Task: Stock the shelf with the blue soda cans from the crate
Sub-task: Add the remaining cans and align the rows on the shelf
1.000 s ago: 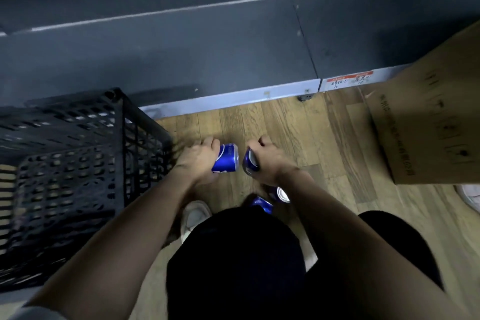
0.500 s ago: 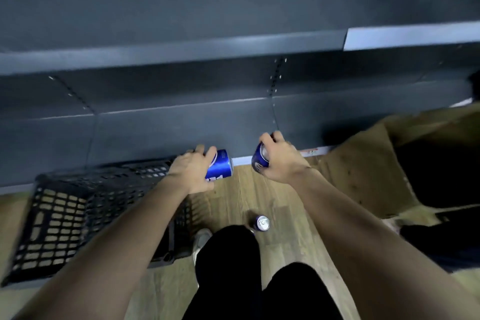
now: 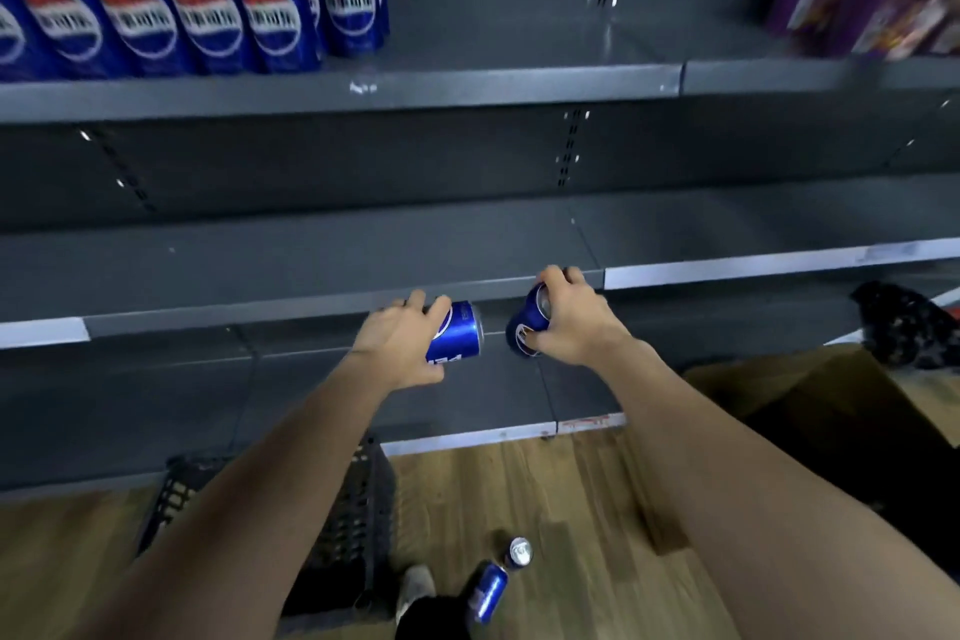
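— What lay nearest?
— Two cans point(image 3: 501, 574) on the floor, bottom centre, beside the crate point(image 3: 353, 525).
— The hands?
— Mid-frame, the left hand point(image 3: 400, 346) gripped one can point(image 3: 457, 333), the right hand point(image 3: 571, 322) another point(image 3: 527, 327).
— Farther?
— Stocked cans point(image 3: 197, 10) stood upper left on the shelf point(image 3: 467, 86).

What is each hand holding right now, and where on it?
Left hand grips a blue soda can around its side; right hand grips another blue can around its side.

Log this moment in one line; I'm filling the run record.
left hand: holds blue soda can | right hand: holds second blue can | both below stocked grey metal shelf | two cans on floor
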A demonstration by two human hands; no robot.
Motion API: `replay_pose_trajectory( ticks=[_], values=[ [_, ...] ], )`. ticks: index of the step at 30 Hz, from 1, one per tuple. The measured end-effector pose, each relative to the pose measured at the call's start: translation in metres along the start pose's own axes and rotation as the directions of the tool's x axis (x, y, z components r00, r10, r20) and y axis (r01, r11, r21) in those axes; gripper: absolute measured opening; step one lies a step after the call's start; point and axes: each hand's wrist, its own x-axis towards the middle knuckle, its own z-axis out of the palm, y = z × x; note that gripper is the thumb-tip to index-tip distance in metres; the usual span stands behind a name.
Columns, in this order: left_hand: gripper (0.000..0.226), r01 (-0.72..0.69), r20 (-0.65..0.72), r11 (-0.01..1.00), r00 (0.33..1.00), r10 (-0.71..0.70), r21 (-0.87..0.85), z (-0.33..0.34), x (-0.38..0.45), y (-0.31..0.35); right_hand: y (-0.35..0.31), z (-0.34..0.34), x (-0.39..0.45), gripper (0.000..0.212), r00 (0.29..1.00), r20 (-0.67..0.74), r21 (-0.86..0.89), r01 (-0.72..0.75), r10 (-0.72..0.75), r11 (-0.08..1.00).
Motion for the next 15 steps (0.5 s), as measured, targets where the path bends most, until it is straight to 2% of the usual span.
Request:
replay_pose_trajectory(
  ticks=[4, 7, 10, 15],
  values=[
    [0.064, -0.053, -0.120, 0.986, 0.990, 0.072, 0.158, -0.066, 0.001, -0.006, -0.028, -0.049, 0.001, 0.060, 0.994, -0.111, 0.016, 0.018, -0.016, 1.000],
    [0.069, -0.066, -0.226, 0.963, 0.966, 0.128, 0.259, -0.113, 0.007, -0.018, -0.050, -0.081, 0.008, 0.074, 0.981, -0.191, 0.009, 0.049, -0.046, 0.999],
    [0.073, -0.036, -0.317, 0.957, 0.939, 0.131, 0.288, -0.152, 0.014, -0.032, -0.073, -0.111, 0.019, 0.085, 0.956, -0.288, 0.001, 0.064, -0.061, 0.998],
    [0.072, 0.019, -0.377, 0.949, 0.920, 0.107, 0.315, -0.192, 0.033, -0.060, -0.104, -0.147, 0.046, 0.093, 0.921, -0.376, -0.005, 0.113, -0.106, 0.994]
  ],
)
